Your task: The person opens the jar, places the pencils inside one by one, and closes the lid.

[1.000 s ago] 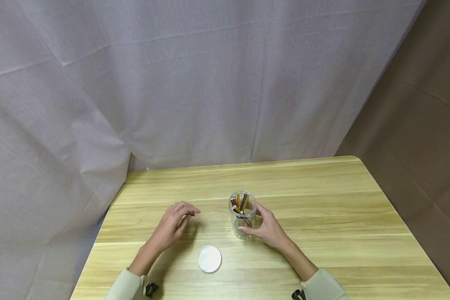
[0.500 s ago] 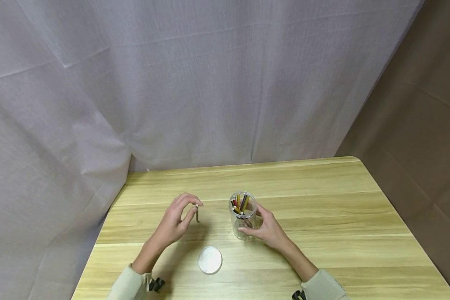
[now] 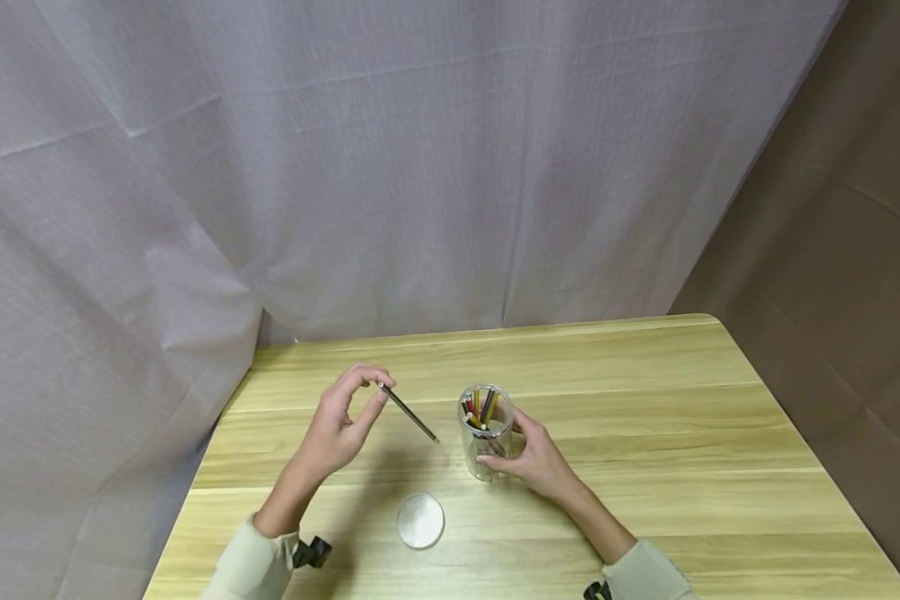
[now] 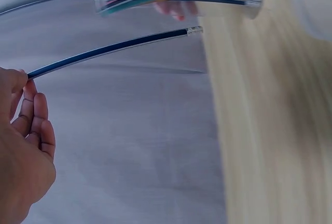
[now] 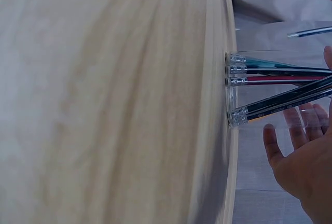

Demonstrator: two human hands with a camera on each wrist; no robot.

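My left hand (image 3: 337,425) pinches a dark pencil (image 3: 411,414) by its upper end between thumb and fingers. Held above the table, the pencil slants down to the right, apart from the jar; in the left wrist view its silver ferrule (image 4: 193,30) is at the far end. My right hand (image 3: 537,457) grips a clear jar (image 3: 474,458) round its side, the jar standing upright on the table. Several pencils (image 5: 280,80) in various colours stand inside it, ferrule ends at the bottom. Part of the right hand's fingers lies behind the jar.
A round whitish lid (image 3: 421,521) lies flat on the wooden table (image 3: 645,417), nearer me and left of the jar. Grey cloth (image 3: 420,167) hangs behind the table's far edge, and a brown one (image 3: 832,292) along the right.
The left hand has risen slightly, and the pencil has swung from upright to slanting down toward the jar. The right hand and jar have stayed in place.
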